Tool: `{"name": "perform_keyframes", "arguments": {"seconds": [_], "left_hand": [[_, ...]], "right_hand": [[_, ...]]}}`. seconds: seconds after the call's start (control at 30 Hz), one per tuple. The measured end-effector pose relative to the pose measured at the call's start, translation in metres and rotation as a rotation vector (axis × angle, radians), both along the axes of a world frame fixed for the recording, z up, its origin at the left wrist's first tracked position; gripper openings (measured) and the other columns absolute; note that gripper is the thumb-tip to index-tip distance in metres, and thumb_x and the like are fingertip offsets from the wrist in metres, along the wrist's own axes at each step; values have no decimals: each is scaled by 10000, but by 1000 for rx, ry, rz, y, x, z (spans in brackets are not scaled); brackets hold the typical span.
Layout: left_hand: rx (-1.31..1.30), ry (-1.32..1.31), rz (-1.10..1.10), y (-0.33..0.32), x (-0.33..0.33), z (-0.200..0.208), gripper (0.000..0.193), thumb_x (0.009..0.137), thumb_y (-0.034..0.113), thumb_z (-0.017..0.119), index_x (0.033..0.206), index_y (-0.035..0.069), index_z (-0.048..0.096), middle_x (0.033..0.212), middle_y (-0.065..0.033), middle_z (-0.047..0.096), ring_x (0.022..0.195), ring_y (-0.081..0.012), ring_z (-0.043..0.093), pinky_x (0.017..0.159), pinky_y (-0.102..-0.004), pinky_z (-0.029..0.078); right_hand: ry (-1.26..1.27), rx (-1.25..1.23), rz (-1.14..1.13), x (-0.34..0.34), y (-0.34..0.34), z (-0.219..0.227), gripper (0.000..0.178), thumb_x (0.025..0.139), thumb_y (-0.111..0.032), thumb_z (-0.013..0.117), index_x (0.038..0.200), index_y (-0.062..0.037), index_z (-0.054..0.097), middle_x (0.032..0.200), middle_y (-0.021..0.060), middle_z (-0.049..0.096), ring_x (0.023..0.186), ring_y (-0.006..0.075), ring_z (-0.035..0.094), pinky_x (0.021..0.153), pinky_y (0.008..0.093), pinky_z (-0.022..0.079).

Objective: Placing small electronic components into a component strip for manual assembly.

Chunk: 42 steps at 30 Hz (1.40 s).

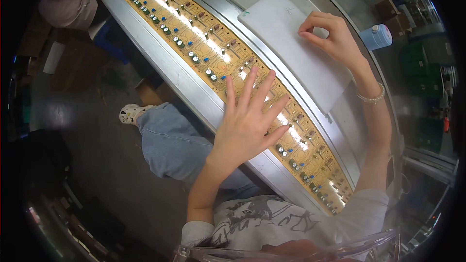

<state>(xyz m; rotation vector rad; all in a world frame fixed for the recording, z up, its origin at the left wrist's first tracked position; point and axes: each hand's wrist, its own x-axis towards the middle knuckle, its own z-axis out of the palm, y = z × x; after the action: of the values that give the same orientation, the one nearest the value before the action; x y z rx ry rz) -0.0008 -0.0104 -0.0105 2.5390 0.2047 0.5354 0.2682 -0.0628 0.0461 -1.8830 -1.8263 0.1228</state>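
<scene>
While the left hand (247, 128) is spreading its fingers apart over the long tan circuit-board strip (213, 52), which is running lengthwise beside a metal rail (160, 57) and bearing rows of small cylindrical components (196, 60), the right hand (332, 39) is hanging over a white board (286, 41); its thumb and index finger are curling together in a ring; whether they are pinching anything, I cannot tell; a light-blue cup (376, 39) is sitting near that hand.
</scene>
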Motion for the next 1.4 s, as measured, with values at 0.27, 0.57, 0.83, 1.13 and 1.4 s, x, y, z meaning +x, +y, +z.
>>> {"name": "perform_keyframes", "arguments": {"seconds": [0.27,0.57,0.83,1.13,1.4], "left_hand": [[-86,-7,56,2,-1,-1,450,847,273,636,1267,120,593,1518,-180,317,1427,-427,204,1102,-689,84],[-44,-26,162,5,1,-7,406,835,121,595,1232,41,561,1463,-258,339,1403,-455,238,1099,-679,127],[-47,-32,175,0,3,-3,396,837,101,585,1226,31,562,1450,-259,359,1394,-455,258,1103,-673,127],[-41,-49,178,2,2,-8,396,831,96,590,1220,28,564,1444,-260,367,1387,-460,270,1100,-671,141],[-58,-35,199,-2,4,-5,431,837,69,569,1267,51,565,1475,-200,367,1405,-421,256,1121,-645,121]], "right_hand": [[320,-138,-38,-25,-17,8,68,820,-82,676,786,-23,681,811,23,630,716,130,553,694,274,426],[188,-156,170,-68,-34,-23,39,779,-84,709,768,-56,686,766,10,539,764,172,492,762,298,391],[51,-145,196,-64,-36,-27,42,766,-84,723,761,-74,683,755,0,507,747,161,466,778,300,376],[19,-155,190,-67,-35,-30,50,772,-77,715,753,-88,669,767,-1,493,769,158,454,798,300,360],[-175,-64,255,-71,-37,-29,103,757,-80,700,733,-82,600,784,5,490,779,167,463,838,324,379]]}}
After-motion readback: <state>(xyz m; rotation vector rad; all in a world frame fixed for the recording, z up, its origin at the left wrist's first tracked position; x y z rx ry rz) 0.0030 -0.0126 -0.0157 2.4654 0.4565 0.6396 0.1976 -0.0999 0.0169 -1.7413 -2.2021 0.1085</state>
